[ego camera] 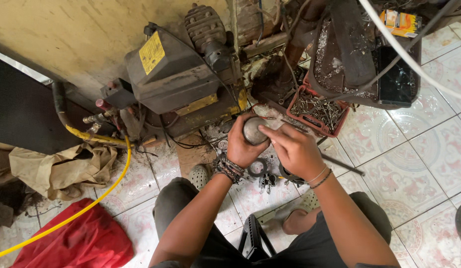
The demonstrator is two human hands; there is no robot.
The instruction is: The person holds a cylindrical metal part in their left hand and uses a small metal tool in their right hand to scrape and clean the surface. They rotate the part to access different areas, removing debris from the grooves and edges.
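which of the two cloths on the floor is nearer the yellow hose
The red cloth at bottom left: the yellow hose runs along its upper edge. The tan cloth lies crumpled higher up, by the wall.

— What is the floor like?
— A tiled floor (429, 149) of pale squares with faded pink flower patterns, grimy toward the centre; daylight falls evenly on it

— And the top of the frame?
— At upper left a stained, yellowish wall (66, 34), with a dark panel (22, 114) leaning below it. A grimy air compressor (180, 74) sits against the wall at upper centre, and a yellow hose (81, 211) runs down to the lower left
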